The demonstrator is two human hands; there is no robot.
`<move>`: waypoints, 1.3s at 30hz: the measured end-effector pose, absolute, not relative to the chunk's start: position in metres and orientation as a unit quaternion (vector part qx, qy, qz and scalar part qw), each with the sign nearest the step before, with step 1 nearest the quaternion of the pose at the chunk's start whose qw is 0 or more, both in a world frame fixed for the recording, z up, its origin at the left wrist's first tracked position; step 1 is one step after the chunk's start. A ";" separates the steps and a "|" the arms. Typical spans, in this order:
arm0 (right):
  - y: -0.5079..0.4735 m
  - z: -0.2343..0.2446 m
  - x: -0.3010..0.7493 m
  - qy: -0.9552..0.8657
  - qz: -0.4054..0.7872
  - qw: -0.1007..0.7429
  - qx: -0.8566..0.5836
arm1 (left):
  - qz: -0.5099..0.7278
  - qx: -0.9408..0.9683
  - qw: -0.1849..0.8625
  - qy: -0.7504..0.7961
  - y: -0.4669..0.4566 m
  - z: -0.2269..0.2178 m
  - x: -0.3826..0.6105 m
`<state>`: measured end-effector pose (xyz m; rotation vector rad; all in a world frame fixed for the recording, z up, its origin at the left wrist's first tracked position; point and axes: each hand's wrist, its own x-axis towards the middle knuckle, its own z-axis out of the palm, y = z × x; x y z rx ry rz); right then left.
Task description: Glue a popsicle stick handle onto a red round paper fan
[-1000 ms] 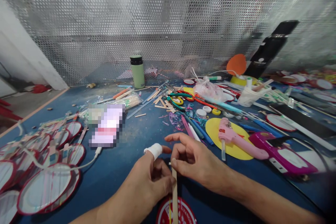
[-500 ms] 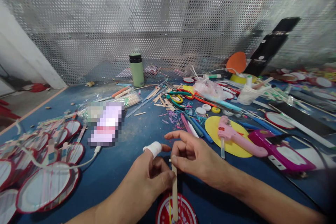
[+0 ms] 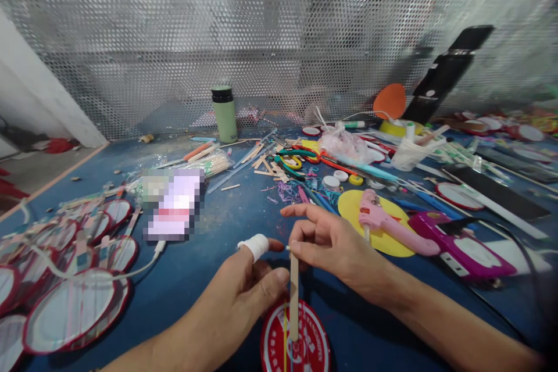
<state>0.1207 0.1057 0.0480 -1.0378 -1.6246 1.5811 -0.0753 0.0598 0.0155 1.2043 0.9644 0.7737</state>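
A flat wooden craft stick [image 3: 294, 302] stands nearly upright in front of me, its lower end over a red round disc [image 3: 318, 337] with white print. My right hand [image 3: 322, 238] pinches the stick's top between thumb and fingers, with the index finger stretched out to the left. My left hand [image 3: 248, 285] is just left of the stick, its thumb and bandaged index finger apart. A white bandage [image 3: 257, 246] wraps that finger. Its other fingers are partly hidden. A thin yellow strip [image 3: 285, 334] runs across the disc beside the stick.
Left lie a phone [image 3: 176, 203] on a cable and several red-rimmed discs [image 3: 70, 311]. A pink glue gun [image 3: 387, 224] rests on a yellow disc [image 3: 349, 209], beside a purple device [image 3: 462, 244]. Behind are scissors [image 3: 292, 163], loose sticks and a green bottle [image 3: 225, 116].
My left thumb has come off the stick. My right hand has risen slightly to the right with the stick, and more of the red disc shows.
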 end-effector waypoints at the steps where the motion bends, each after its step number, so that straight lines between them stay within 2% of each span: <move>1: 0.106 0.049 0.121 -0.616 0.598 0.324 -0.397 | 0.334 0.530 0.654 0.424 0.060 0.016 -0.076; 10: 0.106 0.056 0.124 -0.607 0.584 0.344 -0.416 | 0.291 0.538 0.651 0.451 0.060 0.032 -0.072; 39: 0.114 0.036 0.128 -0.608 0.589 0.344 -0.406 | 0.320 0.502 0.682 0.426 0.069 0.016 -0.070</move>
